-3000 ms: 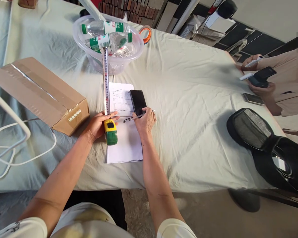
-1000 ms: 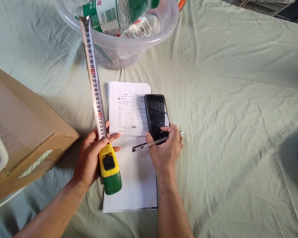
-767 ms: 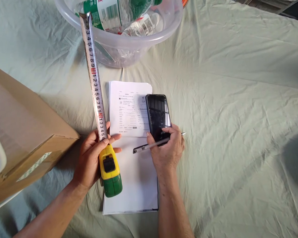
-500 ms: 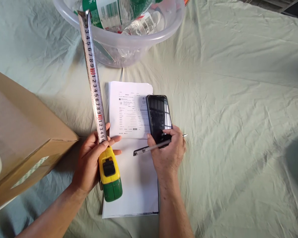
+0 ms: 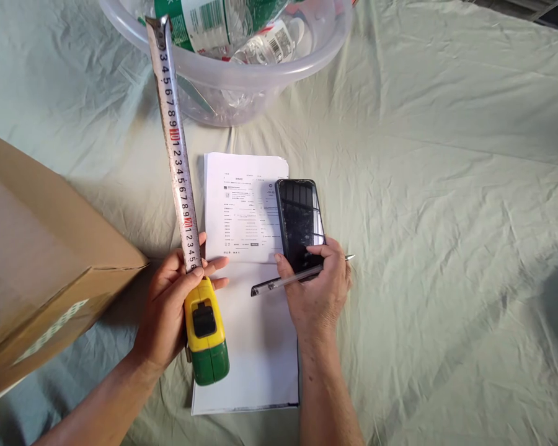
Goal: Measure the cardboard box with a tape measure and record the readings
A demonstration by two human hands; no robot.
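A yellow and green tape measure (image 5: 208, 331) is gripped by my left hand (image 5: 165, 310), its thumb on the blade near the case mouth. The metal blade (image 5: 177, 155) sticks out away from me, its hooked tip overlapping a basin's rim in view. My right hand (image 5: 318, 291) is closed around the lower end of a dark-screened smartphone (image 5: 301, 217). A pen (image 5: 286, 280) lies across that hand, under the fingers, its point sticking out to the right. Beneath both hands are printed sheets (image 5: 242, 217) with small text, and a blank white page (image 5: 246, 365) nearer me.
A translucent plastic basin (image 5: 242, 74) with several crumpled bottles (image 5: 265, 46) stands at the far side. On the left is a cardboard box (image 5: 51, 217) with a white-edged object partly over it. A wrinkled pale green cloth (image 5: 446, 217) spreads under everything.
Both hands keep their holds on the tape measure, phone and pen. The view has shifted very slightly, and nothing was picked up or let go.
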